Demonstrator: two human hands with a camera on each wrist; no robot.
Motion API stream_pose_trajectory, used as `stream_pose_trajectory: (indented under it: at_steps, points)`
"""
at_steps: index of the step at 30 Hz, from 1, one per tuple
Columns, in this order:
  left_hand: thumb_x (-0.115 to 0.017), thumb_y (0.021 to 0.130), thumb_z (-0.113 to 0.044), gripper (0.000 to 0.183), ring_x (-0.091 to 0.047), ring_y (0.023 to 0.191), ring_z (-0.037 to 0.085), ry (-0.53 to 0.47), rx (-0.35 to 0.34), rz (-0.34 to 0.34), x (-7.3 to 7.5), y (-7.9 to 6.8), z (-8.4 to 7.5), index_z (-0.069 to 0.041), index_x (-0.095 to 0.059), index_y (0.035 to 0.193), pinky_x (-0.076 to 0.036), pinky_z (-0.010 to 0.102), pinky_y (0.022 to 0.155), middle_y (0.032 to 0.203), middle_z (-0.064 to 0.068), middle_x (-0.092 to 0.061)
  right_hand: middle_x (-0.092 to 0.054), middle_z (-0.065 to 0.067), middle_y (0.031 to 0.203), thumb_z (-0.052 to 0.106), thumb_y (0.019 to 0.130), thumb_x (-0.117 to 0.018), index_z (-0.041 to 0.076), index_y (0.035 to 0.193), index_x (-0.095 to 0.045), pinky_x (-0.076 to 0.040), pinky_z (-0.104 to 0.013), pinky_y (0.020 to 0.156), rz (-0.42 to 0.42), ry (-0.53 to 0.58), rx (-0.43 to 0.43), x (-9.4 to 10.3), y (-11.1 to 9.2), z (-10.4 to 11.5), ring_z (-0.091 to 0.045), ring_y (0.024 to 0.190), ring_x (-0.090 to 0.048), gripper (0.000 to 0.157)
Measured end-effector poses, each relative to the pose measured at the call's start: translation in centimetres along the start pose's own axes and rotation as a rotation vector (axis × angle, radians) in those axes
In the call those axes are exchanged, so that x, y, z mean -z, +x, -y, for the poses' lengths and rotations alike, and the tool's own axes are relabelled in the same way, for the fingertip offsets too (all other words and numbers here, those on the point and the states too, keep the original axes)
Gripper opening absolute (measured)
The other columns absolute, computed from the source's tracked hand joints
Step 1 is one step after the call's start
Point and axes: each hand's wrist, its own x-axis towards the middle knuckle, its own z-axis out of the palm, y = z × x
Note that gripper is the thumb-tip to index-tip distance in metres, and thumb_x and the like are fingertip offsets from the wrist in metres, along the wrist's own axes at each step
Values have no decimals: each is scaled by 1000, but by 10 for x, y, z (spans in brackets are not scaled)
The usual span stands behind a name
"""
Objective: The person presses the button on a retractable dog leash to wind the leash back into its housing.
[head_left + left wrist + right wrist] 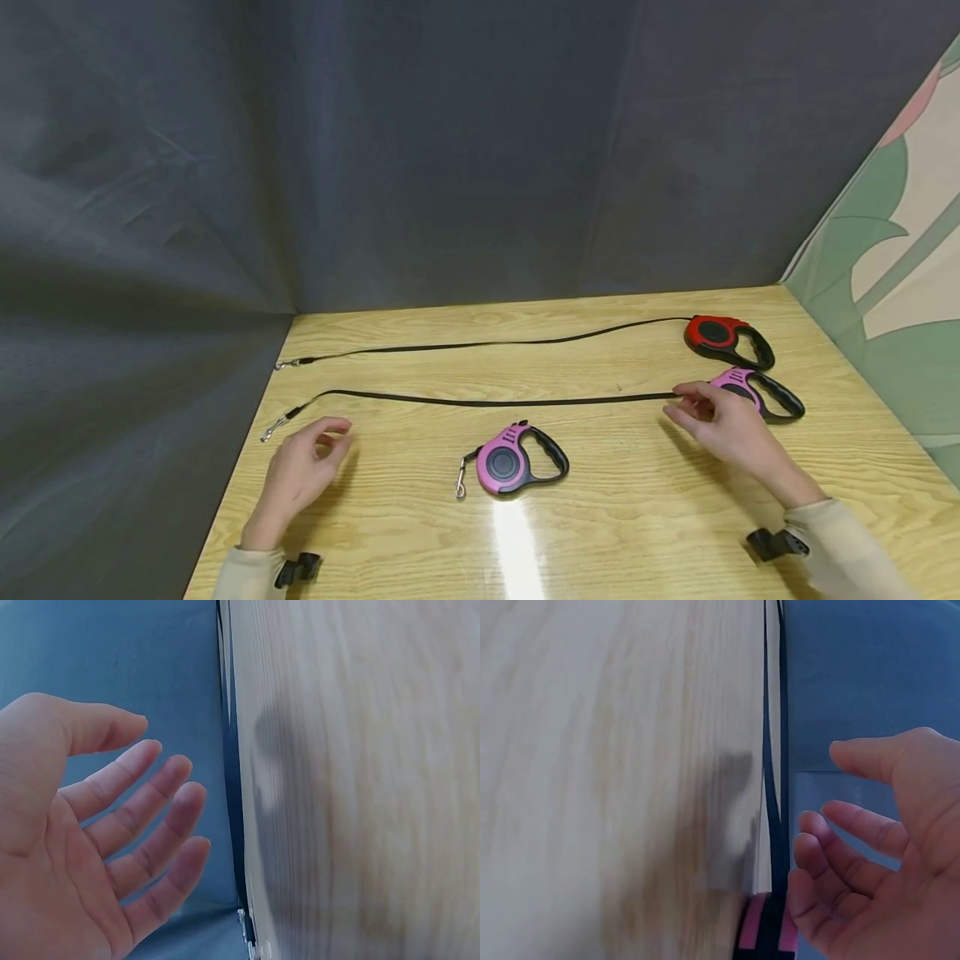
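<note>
My left hand (pixel 302 468) hovers over the table's left side, fingers loosely bent and holding nothing; the left wrist view shows its bare palm. Nearest to it is the metal clip (pixel 274 428) of a black leash strap (pixel 480 403) pulled out across the table. That strap runs right to a pink retractable leash (pixel 784 400), partly hidden behind my right hand (pixel 723 425). In the right wrist view the right hand's fingers are relaxed and grip nothing, close above the pink casing (pixel 751 930). Between the hands lies another pink retractable leash (pixel 501 463), its strap wound in and its clip (pixel 461 482) at the left.
A red retractable leash (pixel 711 332) lies at the back right, its black strap (pixel 480 344) stretched left to a metal clip (pixel 287 364). Dark cloth (pixel 465 167) stands behind and left of the wooden table (pixel 615 533). A patterned panel (pixel 892 275) borders the right.
</note>
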Motion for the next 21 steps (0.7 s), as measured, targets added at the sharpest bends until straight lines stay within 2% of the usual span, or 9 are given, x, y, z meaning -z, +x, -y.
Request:
stream_pose_trajectory:
  at_steps: [6, 11, 13, 15, 18, 21]
  points:
    - [-71, 104, -25, 27, -76, 97, 28, 20, 3, -26, 7, -1, 6, -14, -75, 127, -59, 47, 78, 116, 7, -80, -74, -3, 87, 20, 93, -84, 0, 109, -78, -46, -19, 63, -19, 12, -24, 10, 0, -3, 6, 73, -56, 26]
    - [-69, 105, -29, 30, -77, 95, 31, 47, 55, -34, 13, -3, 13, -14, -74, 130, -56, 45, 73, 114, 11, -80, -78, -8, 92, 25, 94, -83, 3, 110, -79, -46, -18, 63, -42, -32, -73, 25, 0, -12, 9, 76, -58, 27]
    - [-68, 105, -31, 31, -78, 95, 31, 53, 80, -31, 15, -3, 16, -14, -73, 131, -55, 42, 71, 113, 13, -79, -78, -13, 95, 27, 95, -82, 2, 111, -78, -46, -20, 63, -48, -58, -95, 31, 1, -17, -1, 80, -64, 29]
    - [-67, 105, -32, 32, -77, 95, 31, 51, 97, -28, 17, -3, 18, -14, -73, 132, -54, 40, 70, 114, 14, -79, -79, -17, 99, 30, 97, -80, 2, 114, -77, -46, -23, 65, -47, -84, -127, 38, 2, -22, -16, 86, -70, 33]
    - [-67, 105, -32, 33, -77, 95, 33, 34, 116, -33, 20, -3, 20, -13, -72, 133, -52, 38, 68, 114, 15, -78, -77, -24, 105, 33, 100, -76, 0, 118, -75, -45, -30, 68, -32, -105, -165, 45, 3, -29, -38, 94, -70, 38]
    - [-68, 105, -31, 33, -76, 95, 35, 31, 135, -58, 23, -2, 22, -12, -73, 132, -50, 35, 66, 113, 17, -79, -76, -26, 107, 35, 101, -74, -1, 119, -75, -45, -33, 69, -28, -117, -185, 50, 3, -35, -42, 96, -68, 41]
